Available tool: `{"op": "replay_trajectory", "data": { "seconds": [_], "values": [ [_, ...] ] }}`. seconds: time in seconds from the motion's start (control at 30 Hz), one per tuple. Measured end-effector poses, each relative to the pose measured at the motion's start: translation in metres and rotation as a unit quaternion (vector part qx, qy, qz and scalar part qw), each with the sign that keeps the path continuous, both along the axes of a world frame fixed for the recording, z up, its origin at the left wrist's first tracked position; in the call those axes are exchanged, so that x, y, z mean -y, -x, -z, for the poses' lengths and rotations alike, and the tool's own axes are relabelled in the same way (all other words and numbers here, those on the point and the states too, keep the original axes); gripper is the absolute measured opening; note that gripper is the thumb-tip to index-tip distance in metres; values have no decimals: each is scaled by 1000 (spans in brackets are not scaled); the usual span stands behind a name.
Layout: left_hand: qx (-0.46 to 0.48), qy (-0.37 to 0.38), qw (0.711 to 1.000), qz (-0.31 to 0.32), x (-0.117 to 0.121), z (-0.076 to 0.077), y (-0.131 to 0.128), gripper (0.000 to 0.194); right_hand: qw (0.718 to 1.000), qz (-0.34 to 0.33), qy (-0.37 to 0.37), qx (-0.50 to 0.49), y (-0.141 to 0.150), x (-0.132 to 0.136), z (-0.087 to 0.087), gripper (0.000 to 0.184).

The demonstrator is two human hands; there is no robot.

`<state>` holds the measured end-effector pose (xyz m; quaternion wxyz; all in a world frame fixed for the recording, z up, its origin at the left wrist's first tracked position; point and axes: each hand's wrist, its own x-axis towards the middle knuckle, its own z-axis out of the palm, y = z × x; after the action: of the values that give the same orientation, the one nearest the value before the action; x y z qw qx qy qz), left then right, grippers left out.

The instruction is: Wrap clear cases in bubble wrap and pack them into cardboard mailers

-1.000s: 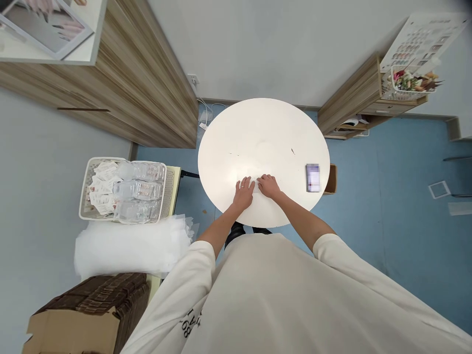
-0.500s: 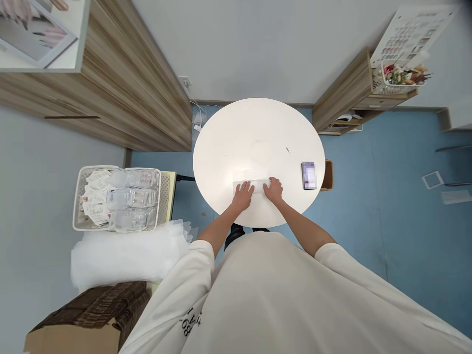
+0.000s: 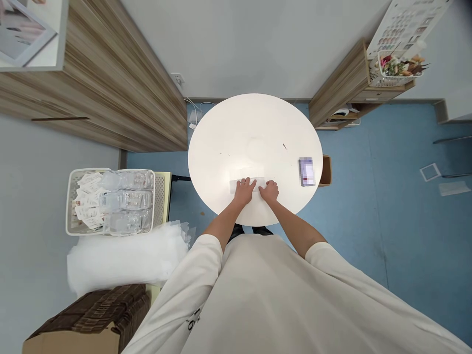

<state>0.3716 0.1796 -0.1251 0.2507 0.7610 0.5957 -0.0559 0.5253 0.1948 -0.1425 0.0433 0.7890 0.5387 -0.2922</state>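
A flat, translucent plastic strip [image 3: 233, 187], which looks like a folded plastic bag, lies on the round white table [image 3: 254, 118] near its front edge. My left hand [image 3: 244, 191] rests on the strip's middle, fingers apart and pressed down flat, with a ring on one finger. At the strip's right end is my right hand [image 3: 270, 191], its fingers curled over that end and the thumb toward the left hand. The part of the strip under my hands is hidden. A purple and white packet [image 3: 307, 172] lies on the table to the right.
On the left stand a white basket [image 3: 70, 201] of clear packs and cards, a pile of translucent bags [image 3: 125, 258] and a stack of brown cartons [image 3: 84, 314]. A brown box [image 3: 326, 171] sits right of the table. Wooden cabinets [image 3: 147, 88] flank the far wall.
My right hand has moved slightly left, its fingers more curled at the strip's end. My left hand remains on the strip. The whole view has shifted a little.
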Motion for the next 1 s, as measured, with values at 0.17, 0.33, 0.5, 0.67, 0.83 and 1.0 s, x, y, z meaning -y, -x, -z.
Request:
{"op": "replay_trajectory", "data": {
  "seconds": [0.17,0.33,0.5,0.67,0.83,1.0],
  "values": [
    [11,-2,1000,-11,4,-6,5,73,1000,-3,-12,-8,5,0,6,25],
    [21,-12,999,43,11,-9,21,64,995,41,-65,-66,6,-2,13,10],
    [5,-15,999,35,13,-8,28,65,983,92,-20,-159,5,-4,5,35],
    [30,0,999,38,12,-10,34,66,974,36,-29,-223,15,-4,-2,33],
    [45,20,997,52,12,-13,40,64,976,-45,-43,-209,28,-1,-5,33],
    [82,17,996,23,16,-13,43,59,970,-62,-36,-232,29,-1,-13,31]
  ]
}}
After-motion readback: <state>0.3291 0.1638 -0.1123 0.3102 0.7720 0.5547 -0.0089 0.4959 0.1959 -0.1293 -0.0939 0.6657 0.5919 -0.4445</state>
